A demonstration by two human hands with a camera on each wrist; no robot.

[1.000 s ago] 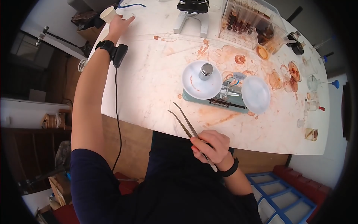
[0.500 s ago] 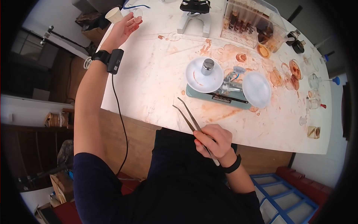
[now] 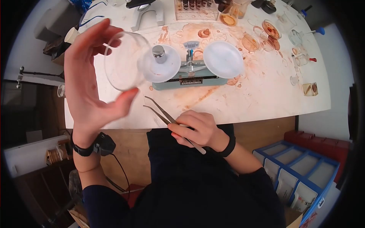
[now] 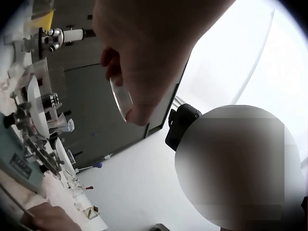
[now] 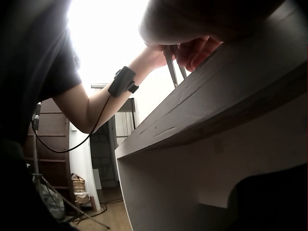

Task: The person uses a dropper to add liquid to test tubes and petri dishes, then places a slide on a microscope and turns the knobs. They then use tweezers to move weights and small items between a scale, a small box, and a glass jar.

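My left hand [image 3: 85, 85] is raised over the table's left part, pinching a clear petri dish [image 3: 123, 64] by its rim between thumb and fingers. The left wrist view catches this dish nearly edge-on. My right hand [image 3: 197, 129] grips bent-tip metal tweezers [image 3: 162, 114] at the table's front edge, their tips spread apart with nothing between them. Beyond them stands a green-based balance scale [image 3: 182, 84]. On its left white pan [image 3: 170, 67] sits a silver weight [image 3: 159, 56]; the right pan [image 3: 223, 59] holds nothing. Overlapping the left pan's edge in the head view is the dish.
A microscope [image 3: 147, 17] and a rack of dark-filled test tubes [image 3: 195, 12] stand at the back. Stained dishes [image 3: 271, 29], a blue-bulbed dropper [image 3: 320, 30] and small glassware line the right. A paper cup [image 3: 71, 35] is at the far left. Brown stains mark the white tabletop.
My left hand has left the paper cup at the back left, picked up the petri dish and brought it close to the head camera. The right hand keeps its hold on the tweezers.
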